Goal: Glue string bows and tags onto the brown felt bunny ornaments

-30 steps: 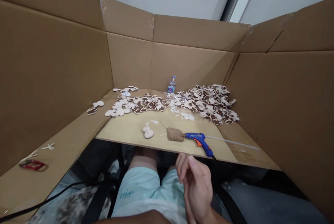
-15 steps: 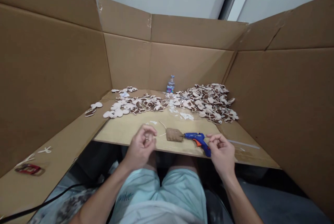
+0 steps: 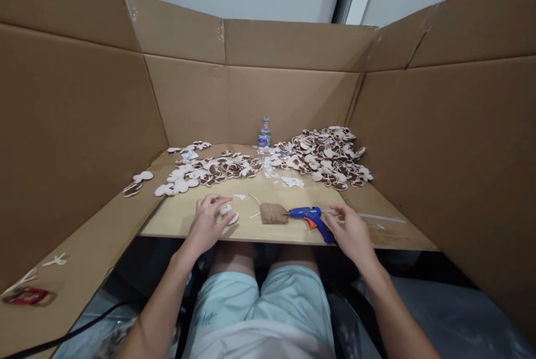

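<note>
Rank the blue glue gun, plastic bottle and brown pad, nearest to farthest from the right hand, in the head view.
From the right hand:
1. Blue glue gun, just left of it.
2. Brown pad, left of the gun.
3. Plastic bottle, upright at the back.

Soft, diffuse light is falling on the table [image 3: 176, 218], while the cardboard side walls [image 3: 67, 102] are lying dimmer. Wide-angle distortion is stretching the outer edges.

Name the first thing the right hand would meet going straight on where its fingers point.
Likely the blue glue gun; the right hand looks close to it, though contact is unclear.
</note>
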`<state>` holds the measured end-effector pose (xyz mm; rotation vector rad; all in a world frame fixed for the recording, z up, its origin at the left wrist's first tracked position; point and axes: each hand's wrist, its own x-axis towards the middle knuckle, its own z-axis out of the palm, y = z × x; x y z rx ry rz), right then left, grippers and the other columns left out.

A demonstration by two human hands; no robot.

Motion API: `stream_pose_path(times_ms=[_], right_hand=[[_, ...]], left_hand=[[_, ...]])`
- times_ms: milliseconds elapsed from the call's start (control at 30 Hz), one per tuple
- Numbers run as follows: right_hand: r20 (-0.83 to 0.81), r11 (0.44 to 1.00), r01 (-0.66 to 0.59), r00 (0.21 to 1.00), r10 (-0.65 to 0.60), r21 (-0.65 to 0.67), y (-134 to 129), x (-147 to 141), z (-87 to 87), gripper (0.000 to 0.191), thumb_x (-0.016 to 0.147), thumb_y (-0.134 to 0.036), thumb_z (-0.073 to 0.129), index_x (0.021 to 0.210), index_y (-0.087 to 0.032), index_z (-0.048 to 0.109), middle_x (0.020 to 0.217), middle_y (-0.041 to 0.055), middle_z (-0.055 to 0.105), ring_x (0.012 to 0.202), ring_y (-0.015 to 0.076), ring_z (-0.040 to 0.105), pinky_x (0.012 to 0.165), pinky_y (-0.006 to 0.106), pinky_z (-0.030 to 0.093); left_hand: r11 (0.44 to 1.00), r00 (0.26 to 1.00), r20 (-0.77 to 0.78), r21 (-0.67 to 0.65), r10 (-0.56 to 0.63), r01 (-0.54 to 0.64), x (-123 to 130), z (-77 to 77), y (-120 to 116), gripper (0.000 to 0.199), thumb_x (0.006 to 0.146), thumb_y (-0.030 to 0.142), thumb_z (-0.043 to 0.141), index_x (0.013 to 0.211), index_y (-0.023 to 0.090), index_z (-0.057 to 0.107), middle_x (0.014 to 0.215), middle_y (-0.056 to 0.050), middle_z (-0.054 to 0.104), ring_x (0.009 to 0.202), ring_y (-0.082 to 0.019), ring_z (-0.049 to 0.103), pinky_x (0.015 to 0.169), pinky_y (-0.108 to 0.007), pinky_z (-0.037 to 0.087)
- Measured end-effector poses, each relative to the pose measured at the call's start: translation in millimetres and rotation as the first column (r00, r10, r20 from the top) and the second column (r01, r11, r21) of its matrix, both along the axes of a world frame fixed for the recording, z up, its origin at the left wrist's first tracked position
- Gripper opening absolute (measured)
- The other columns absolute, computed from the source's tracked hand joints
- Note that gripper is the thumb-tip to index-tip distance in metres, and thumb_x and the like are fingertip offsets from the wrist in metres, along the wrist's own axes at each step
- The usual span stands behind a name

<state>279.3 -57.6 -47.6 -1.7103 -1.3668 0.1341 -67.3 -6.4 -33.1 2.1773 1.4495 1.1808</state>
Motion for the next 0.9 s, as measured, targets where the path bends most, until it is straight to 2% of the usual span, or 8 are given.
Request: stream_pose_path(times_ms=[67, 167, 267, 400, 533, 633, 767, 900], right_hand=[[0.178, 0.984, 0.025, 0.984, 0.007, -0.178, 0.4, -2.3, -4.6, 0.029, 0.074, -0.041, 0.061, 0.083, -0.014, 0.064, 0.081, 0.0149, 0.067, 0.077, 0.0276, 0.062, 0.067, 0.035, 0.044], [0.292, 0.937, 0.017, 0.952, 0.092, -0.349, 0.8, -5.6, -13.6, 0.021, 0.076, -0.035, 0.063, 0.078, -0.014, 0.066, 0.077, 0.015, 0.068, 0.072, 0.0278, 0.063, 0.064, 0.034, 0.044], [0.31, 0.928, -0.002, 0.942, 0.127, -0.374, 2.1, -7.0, -18.9, 0.013, 0.079, -0.021, 0.058, 0.082, -0.014, 0.068, 0.08, 0.0138, 0.069, 0.076, 0.0267, 0.065, 0.068, 0.032, 0.045], [0.333, 0.933, 0.01, 0.935, 0.118, -0.36, 3.5, -9.3, -15.8, 0.02, 0.083, -0.017, 0.051, 0.089, -0.009, 0.067, 0.092, 0.0198, 0.068, 0.09, 0.0301, 0.065, 0.079, 0.035, 0.046], [0.308, 0.95, 0.004, 0.946, 0.098, -0.314, 2.1, -14.2, -7.3, 0.027, 0.087, -0.019, 0.042, 0.103, -0.007, 0.06, 0.1, 0.0203, 0.066, 0.096, 0.0291, 0.064, 0.081, 0.034, 0.047], [0.263, 0.954, -0.028, 0.959, 0.11, -0.298, -2.3, -18.6, -2.1, 0.033, 0.088, -0.019, 0.038, 0.116, -0.008, 0.05, 0.089, 0.014, 0.068, 0.081, 0.0247, 0.067, 0.07, 0.031, 0.05], [0.16, 0.971, -0.178, 0.966, 0.203, -0.157, -16.5, -29.1, 8.5, 0.032, 0.088, -0.026, 0.039, 0.117, -0.014, 0.047, 0.082, 0.0082, 0.069, 0.073, 0.0239, 0.067, 0.064, 0.031, 0.049], [0.148, 0.955, -0.282, 0.944, 0.294, -0.096, -36.9, -46.4, 25.9, 0.037, 0.087, -0.038, 0.049, 0.116, -0.015, 0.049, 0.076, 0.0052, 0.067, 0.068, 0.0228, 0.064, 0.063, 0.031, 0.049]], left_hand=[[0.999, 0.995, -0.087, -0.002, -0.043, 0.043, 5.1, -7.9, 2.9, 0.034, 0.074, 0.031, 0.071, 0.107, 0.024, 0.07, 0.12, -0.009, 0.061, 0.114, -0.031, 0.048, 0.1, -0.047, 0.037], [0.997, 0.995, -0.065, -0.03, -0.075, 0.073, 7.6, -17.6, 6.5, 0.02, 0.073, 0.025, 0.07, 0.093, 0.023, 0.073, 0.108, -0.01, 0.068, 0.107, -0.032, 0.053, 0.098, -0.047, 0.039], [0.999, 1.0, 0.025, -0.038, -0.019, 0.02, 3.7, -18.4, 8.9, 0.013, 0.077, 0.022, 0.062, 0.087, 0.021, 0.071, 0.093, -0.011, 0.071, 0.095, -0.031, 0.06, 0.093, -0.046, 0.042], [0.994, 0.968, 0.233, -0.06, 0.098, -0.087, -0.6, -8.3, 8.0, 0.026, 0.081, 0.03, 0.058, 0.104, 0.018, 0.064, 0.102, -0.013, 0.069, 0.093, -0.029, 0.064, 0.087, -0.043, 0.046], [0.992, 0.897, 0.435, -0.119, 0.084, -0.036, 9.8, 3.9, -3.5, 0.028, 0.082, 0.043, 0.059, 0.094, 0.018, 0.059, 0.093, -0.009, 0.07, 0.087, -0.023, 0.068, 0.077, -0.032, 0.052], [0.979, 0.791, 0.609, -0.191, 0.06, 0.073, 23.9, 13.9, -20.1, 0.029, 0.076, 0.042, 0.067, 0.086, 0.019, 0.052, 0.08, -0.003, 0.068, 0.075, -0.017, 0.067, 0.068, -0.025, 0.052], [0.915, 0.508, 0.857, -0.275, 0.092, 0.297, 38.3, 29.2, -44.3, 0.038, 0.065, 0.028, 0.081, 0.079, 0.02, 0.046, 0.074, 0.004, 0.064, 0.071, -0.011, 0.064, 0.066, -0.019, 0.051], [0.9, 0.468, 0.881, -0.255, 0.066, 0.353, 44.5, 39.4, -60.3, 0.037, 0.067, 0.023, 0.08, 0.079, 0.02, 0.045, 0.076, 0.004, 0.064, 0.076, -0.012, 0.065, 0.075, -0.027, 0.055]])
